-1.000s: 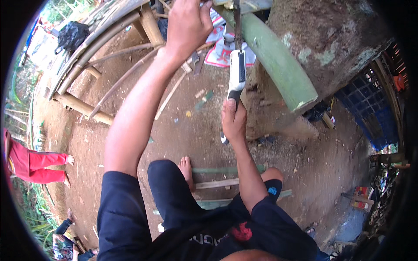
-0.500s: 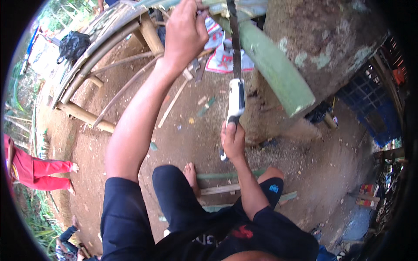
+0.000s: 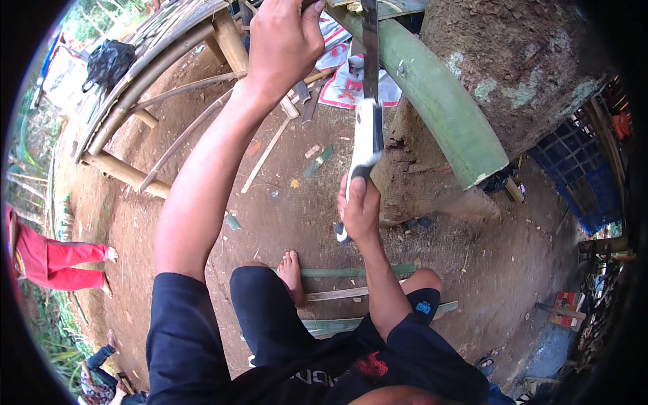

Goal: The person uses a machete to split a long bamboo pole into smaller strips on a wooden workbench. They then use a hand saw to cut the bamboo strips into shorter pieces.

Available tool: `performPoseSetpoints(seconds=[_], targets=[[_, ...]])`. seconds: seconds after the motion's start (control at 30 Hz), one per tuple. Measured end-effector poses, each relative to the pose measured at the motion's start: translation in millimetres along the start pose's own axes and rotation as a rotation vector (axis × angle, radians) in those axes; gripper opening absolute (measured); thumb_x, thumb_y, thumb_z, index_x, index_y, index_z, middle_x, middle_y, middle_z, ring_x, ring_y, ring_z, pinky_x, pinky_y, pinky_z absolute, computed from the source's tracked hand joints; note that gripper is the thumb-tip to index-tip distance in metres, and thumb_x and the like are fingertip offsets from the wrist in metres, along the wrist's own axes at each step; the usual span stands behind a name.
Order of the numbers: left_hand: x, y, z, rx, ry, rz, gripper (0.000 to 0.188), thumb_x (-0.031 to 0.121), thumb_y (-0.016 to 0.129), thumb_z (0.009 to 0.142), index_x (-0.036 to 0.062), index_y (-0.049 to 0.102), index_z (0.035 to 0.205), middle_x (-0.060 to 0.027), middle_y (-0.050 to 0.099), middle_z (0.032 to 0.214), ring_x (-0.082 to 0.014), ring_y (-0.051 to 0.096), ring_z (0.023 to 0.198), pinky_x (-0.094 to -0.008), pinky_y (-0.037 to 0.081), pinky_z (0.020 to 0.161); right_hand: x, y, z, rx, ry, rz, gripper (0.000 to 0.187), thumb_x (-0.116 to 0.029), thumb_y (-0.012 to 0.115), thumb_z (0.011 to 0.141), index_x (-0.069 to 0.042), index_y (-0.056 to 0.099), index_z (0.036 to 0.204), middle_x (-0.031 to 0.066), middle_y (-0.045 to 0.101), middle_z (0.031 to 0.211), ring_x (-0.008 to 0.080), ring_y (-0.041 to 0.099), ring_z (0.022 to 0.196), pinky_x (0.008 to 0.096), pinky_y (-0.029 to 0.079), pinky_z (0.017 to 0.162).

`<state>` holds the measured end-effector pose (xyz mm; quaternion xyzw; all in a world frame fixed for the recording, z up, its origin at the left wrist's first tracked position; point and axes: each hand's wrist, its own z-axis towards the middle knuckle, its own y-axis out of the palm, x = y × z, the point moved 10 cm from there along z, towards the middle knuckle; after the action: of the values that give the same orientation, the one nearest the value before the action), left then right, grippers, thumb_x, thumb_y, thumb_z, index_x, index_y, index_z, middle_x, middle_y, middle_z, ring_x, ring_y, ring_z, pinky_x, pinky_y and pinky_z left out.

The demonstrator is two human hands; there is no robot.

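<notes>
My right hand (image 3: 361, 208) is wrapped round the white and black handle of a hand saw (image 3: 368, 131). The saw's dark blade points away from me and passes across a thick green bamboo piece (image 3: 442, 101) near its far end. That bamboo slants from the top edge of the view down to the right, and its near end hangs free. My left hand (image 3: 285, 40) is up at the far left of the blade, with fingers curled and thumb bent in. The picture's top edge cuts off its fingertips, so what they grip is hidden.
A large brown trunk-like mass (image 3: 520, 61) stands beside the bamboo. At left is a bamboo bench frame (image 3: 128, 172) with a black plastic bag (image 3: 111, 64). White and red sacks (image 3: 351, 81) lie beyond the saw. Bamboo strips (image 3: 337, 295) lie by my feet. Another person in red trousers (image 3: 74, 260) is far left.
The saw and my right hand have moved slightly away from me along the blade's line. The bamboo's near end appears a little farther right and lower; the whole view has shifted slightly.
</notes>
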<state>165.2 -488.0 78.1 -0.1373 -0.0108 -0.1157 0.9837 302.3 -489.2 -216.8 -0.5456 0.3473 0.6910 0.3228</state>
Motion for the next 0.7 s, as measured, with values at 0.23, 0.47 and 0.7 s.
performPoseSetpoints(seconds=[0.23,0.47,0.7], targets=[[-9,2,-9,-0.044,-0.081,-0.007,0.004,0.002,0.058,0.086,0.0006,0.059,0.089,-0.0174,0.059,0.081,-0.0346,0.06,0.083,-0.0397,0.042,0.081,-15,2,31,0.016,-0.042,-0.034,0.045,-0.044,0.039,0.1,-0.007,0.048,0.076,-0.0019,0.042,0.053,0.0072,0.043,0.043,0.0249,0.031,0.039],[2,-7,-1,-0.004,0.042,0.056,0.006,-0.002,0.058,0.084,-0.0011,0.059,0.09,-0.0171,0.061,0.085,-0.0353,0.06,0.082,-0.0387,0.046,0.074,28,5,-14,0.01,-0.079,0.011,0.048,-0.047,0.036,0.101,-0.005,0.047,0.08,-0.0022,0.041,0.054,0.0077,0.045,0.044,0.0256,0.032,0.04],[0,-1,-3,-0.026,0.046,0.028,0.007,-0.004,0.057,0.083,-0.0021,0.059,0.09,-0.0197,0.06,0.083,-0.0362,0.06,0.081,-0.0393,0.046,0.072,41,-4,-31,0.073,-0.138,0.013,0.056,-0.055,0.041,0.098,-0.002,0.051,0.083,0.0007,0.047,0.058,0.0082,0.045,0.043,0.0237,0.033,0.041]])
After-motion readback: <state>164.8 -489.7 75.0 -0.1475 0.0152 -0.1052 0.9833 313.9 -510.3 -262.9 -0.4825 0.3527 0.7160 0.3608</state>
